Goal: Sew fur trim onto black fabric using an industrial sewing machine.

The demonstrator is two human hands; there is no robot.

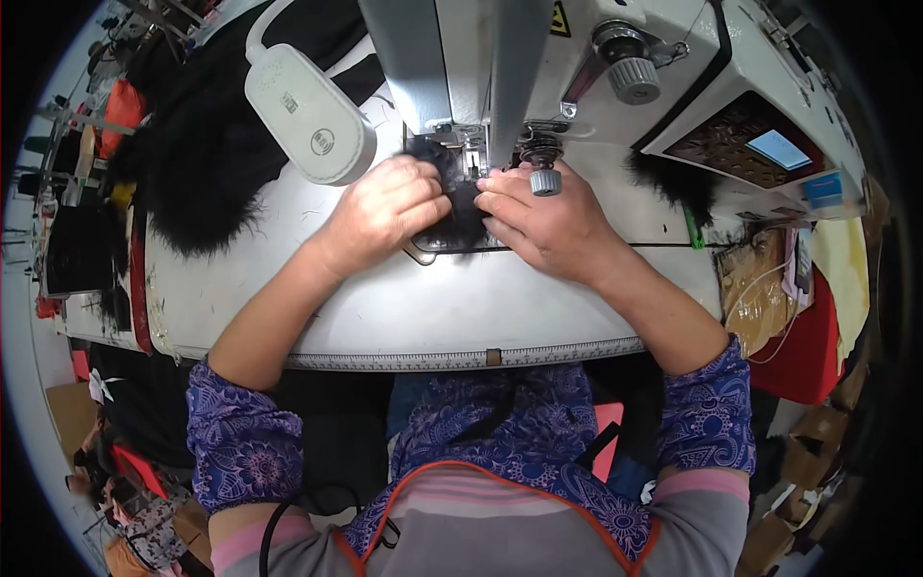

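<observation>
Black fur piece [463, 226], one: central, towards twelve o'clock, at the sewing machine [755, 67] on the desk [461, 313]; presumably light, soft, slippery-piled, best held flat by its edges. Hands, two: left hand [389, 212] curled, pinching its nine-o'clock edge; right hand [545, 219] bent, fingertips at three o'clock, pinch indeterminable. Black fur heap [207, 173], one, ten o'clock.

The black piece [461, 225] looks furry, the tabletop [423, 315] smooth and glossy, the upper knob [635, 81] metallic.
</observation>
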